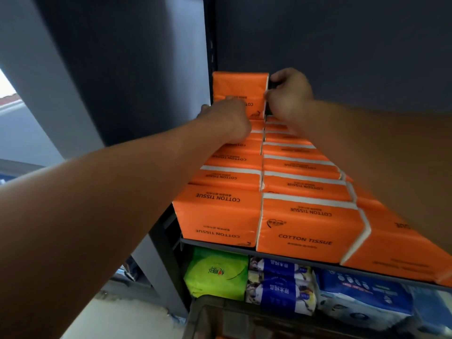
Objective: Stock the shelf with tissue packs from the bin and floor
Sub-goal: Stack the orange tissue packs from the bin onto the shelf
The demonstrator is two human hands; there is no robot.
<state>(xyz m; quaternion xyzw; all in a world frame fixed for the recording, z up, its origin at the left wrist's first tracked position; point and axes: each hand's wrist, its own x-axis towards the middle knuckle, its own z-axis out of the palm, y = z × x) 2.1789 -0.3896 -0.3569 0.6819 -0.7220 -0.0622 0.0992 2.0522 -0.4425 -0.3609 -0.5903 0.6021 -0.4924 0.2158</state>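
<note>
Fingers (pixel 269 94) of left hand (pixel 226 119) and right hand (pixel 289 96) grip the twelve-o'clock cotton tissue pack (pixel 238 86); released crooked, it could topple.

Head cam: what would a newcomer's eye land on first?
Bright orange tissue packs fill the shelf in tight rows running back from the front edge. At the back left, one raised orange pack stands atop them, left hand and right hand gripping it. Below, a green pack and blue packs sit on the lower level.
</note>
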